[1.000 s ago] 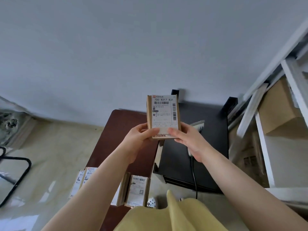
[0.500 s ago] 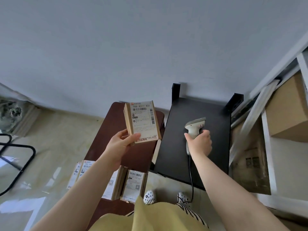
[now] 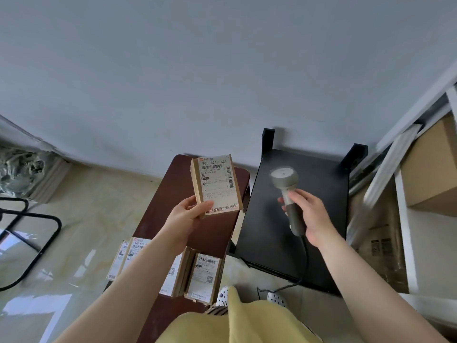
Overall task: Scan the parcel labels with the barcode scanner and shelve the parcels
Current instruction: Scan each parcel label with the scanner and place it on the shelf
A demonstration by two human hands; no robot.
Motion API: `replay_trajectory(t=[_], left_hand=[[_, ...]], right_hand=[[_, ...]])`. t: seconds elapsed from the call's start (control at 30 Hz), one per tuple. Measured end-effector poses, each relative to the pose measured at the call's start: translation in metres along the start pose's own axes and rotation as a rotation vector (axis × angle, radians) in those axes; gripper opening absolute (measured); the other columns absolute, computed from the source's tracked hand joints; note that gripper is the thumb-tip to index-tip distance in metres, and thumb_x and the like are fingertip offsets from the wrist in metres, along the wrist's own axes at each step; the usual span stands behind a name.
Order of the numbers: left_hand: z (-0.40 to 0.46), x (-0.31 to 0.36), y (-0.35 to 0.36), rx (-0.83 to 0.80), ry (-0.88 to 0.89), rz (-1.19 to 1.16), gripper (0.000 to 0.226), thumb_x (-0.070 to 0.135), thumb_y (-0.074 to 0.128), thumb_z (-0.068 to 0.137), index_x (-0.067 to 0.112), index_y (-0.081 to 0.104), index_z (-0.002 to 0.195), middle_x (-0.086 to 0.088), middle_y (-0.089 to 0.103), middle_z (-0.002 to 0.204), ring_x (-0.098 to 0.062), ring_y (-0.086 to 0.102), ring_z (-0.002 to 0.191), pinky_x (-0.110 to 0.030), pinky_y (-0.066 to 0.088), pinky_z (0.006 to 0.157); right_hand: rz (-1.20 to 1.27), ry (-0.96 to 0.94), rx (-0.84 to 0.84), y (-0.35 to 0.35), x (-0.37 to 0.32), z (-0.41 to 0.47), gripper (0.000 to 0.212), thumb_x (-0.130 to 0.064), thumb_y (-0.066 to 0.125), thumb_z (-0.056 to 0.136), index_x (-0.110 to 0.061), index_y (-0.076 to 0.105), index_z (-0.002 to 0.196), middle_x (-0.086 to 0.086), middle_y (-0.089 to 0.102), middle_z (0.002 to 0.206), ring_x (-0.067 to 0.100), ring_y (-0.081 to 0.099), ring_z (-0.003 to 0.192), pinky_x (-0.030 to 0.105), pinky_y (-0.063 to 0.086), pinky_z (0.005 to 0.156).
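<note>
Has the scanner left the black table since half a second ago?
Yes. The right hand has lifted the scanner off the black table, its head raised toward the wall.

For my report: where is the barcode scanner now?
In the head view, the barcode scanner is right of centre, gripped by the right hand above the black stand.

Your left forearm (image 3: 138, 276) hid most of the parcels (image 3: 173, 273) on the worktop (image 3: 212, 236); the held parcel's label (image 3: 218, 185) fine print was too small to read.
</note>
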State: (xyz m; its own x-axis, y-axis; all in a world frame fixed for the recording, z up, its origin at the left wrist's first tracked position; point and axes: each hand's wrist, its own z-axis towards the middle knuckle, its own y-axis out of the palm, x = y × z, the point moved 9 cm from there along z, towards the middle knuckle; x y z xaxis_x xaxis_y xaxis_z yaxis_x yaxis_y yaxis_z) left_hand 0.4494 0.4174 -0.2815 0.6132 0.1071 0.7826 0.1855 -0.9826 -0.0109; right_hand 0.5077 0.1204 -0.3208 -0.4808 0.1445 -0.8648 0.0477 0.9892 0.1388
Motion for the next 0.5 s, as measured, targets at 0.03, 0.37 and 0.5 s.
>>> replay_trajectory(t=[0.03,0.37,0.5], left_hand=[[0.0,0.0,0.001,-0.011,0.002,0.006,0.057,0.023,0.076,0.085,0.011,0.055,0.137,-0.005,0.077,0.109,-0.027,0.068,0.116,-0.038,0.05,0.107],[-0.007,0.008,-0.001,-0.113,0.017,0.035,0.05,0.013,0.071,0.089,0.01,0.055,0.137,-0.009,0.076,0.113,-0.022,0.073,0.105,-0.029,0.056,0.092],[-0.009,0.007,-0.007,-0.138,0.02,0.039,0.069,0.02,0.077,0.077,0.009,0.052,0.14,-0.011,0.075,0.115,-0.025,0.073,0.107,-0.03,0.058,0.09]], right_hand=[[-0.023,-0.022,-0.127,0.008,-0.013,-0.009,0.02,-0.026,0.069,0.09,-0.012,0.072,0.104,0.012,0.075,0.094,0.021,0.065,0.081,0.032,0.051,0.073],[-0.417,-0.061,-0.695,0.053,-0.074,-0.057,0.046,-0.03,0.077,0.085,0.009,0.065,0.107,0.019,0.075,0.094,0.022,0.065,0.076,0.031,0.055,0.073],[-0.494,-0.053,-0.725,0.062,-0.08,-0.062,0.019,-0.026,0.073,0.083,-0.008,0.07,0.088,0.017,0.075,0.091,0.021,0.064,0.073,0.029,0.054,0.07]])
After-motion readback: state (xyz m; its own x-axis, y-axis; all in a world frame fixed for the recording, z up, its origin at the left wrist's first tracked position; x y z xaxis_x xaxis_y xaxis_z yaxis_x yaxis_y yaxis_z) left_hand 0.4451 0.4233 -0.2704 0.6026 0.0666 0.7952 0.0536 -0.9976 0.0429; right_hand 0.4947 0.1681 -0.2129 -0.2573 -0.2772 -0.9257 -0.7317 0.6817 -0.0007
